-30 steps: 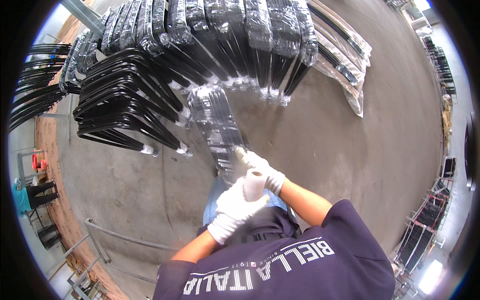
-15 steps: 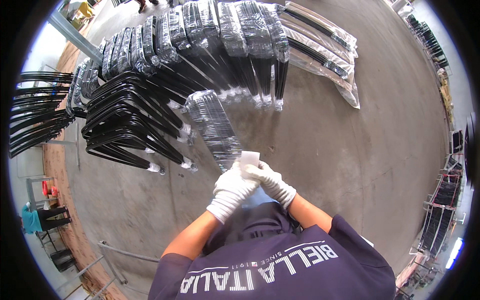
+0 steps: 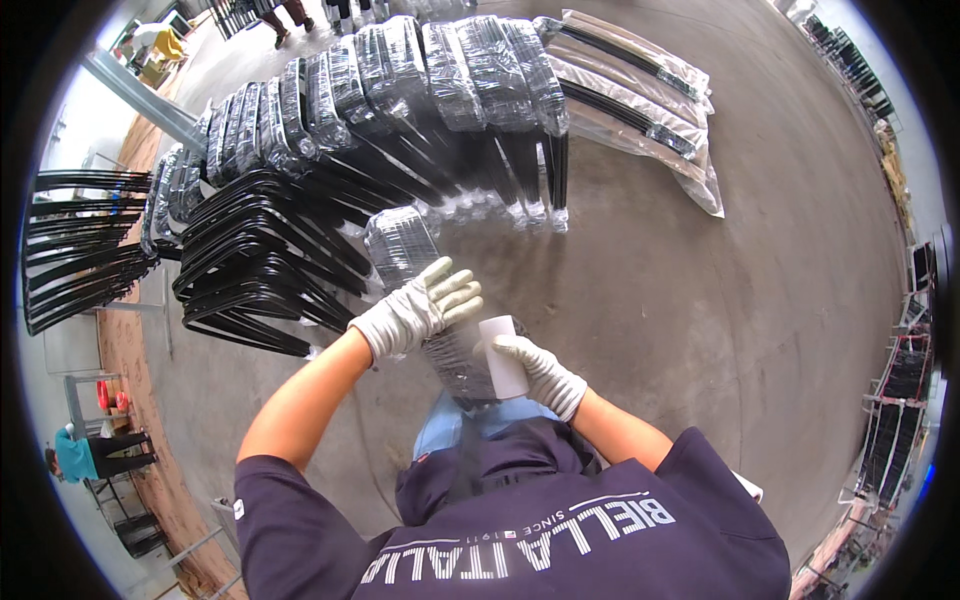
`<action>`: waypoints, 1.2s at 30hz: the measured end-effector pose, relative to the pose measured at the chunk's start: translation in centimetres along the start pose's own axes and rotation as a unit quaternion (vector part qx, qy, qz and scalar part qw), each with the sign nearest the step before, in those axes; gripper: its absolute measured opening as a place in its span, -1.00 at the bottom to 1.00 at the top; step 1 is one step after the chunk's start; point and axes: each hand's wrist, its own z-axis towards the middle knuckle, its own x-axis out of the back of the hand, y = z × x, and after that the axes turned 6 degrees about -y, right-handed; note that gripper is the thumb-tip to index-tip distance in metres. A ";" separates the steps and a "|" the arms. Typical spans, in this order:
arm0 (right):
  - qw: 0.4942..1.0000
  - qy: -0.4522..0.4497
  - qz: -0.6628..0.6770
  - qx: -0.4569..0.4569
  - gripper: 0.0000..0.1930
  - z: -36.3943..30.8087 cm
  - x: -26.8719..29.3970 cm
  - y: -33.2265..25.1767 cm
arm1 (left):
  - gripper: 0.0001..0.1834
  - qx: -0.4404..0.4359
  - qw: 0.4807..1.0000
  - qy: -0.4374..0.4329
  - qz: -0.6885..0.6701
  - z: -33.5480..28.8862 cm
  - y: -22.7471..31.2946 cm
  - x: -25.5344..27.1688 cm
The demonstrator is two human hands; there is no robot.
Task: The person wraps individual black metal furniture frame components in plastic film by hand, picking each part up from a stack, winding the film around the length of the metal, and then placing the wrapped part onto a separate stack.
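A long dark piece wrapped in clear film point(image 3: 398, 238) stretches from near my legs towards the black frames in front of me. Over its middle is my left hand point(image 3: 418, 310), gloved in white, fingers spread and nothing in them. It hides part of the wrapped piece. My right hand point(image 3: 545, 373), also gloved, grips a white roll point(image 3: 503, 352) tilted over the near end of that piece. From this view I cannot tell whether film runs from the roll to the piece.
Black bent-tube frames point(image 3: 265, 235) crowd the left. Behind stands a curved row of film-wrapped black pieces point(image 3: 385, 75). Plastic-bagged black parts point(image 3: 640, 95) lie on the concrete floor point(image 3: 680, 330) at the far right. A person in a teal top point(image 3: 75, 455) is at the left edge; racks point(image 3: 885, 400) line the right.
My left hand has come away from my right hand and the roll, moved left and up, and opened. The roll has tilted and shows more of its length in my right hand.
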 end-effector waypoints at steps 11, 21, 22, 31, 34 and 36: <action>0.982 0.080 -0.159 -0.066 -0.54 1.4 4.0 -4.0 | -0.46 -0.042 0.987 0.055 -0.146 0.5 -1.5 -0.4; 0.935 -0.018 -0.352 -0.041 -0.15 8.6 5.2 2.5 | -0.28 0.464 0.857 0.137 -0.178 0.1 2.9 0.9; 0.928 -0.036 -0.368 -0.046 -0.22 7.9 3.5 1.3 | -0.15 0.621 0.751 0.204 -0.092 -0.2 7.5 -3.5; 0.903 -0.135 -0.407 0.032 -0.56 9.8 9.4 8.7 | -0.61 0.501 0.057 0.204 -0.839 0.5 12.6 -9.9; 0.849 -0.123 -0.510 -0.072 -0.59 7.4 7.8 6.4 | -0.65 0.435 0.258 0.284 -0.815 0.5 13.5 -11.7; 0.826 -0.113 -0.544 -0.090 -0.60 7.0 7.4 5.4 | -0.61 0.465 0.753 0.065 -0.461 0.5 13.5 -7.8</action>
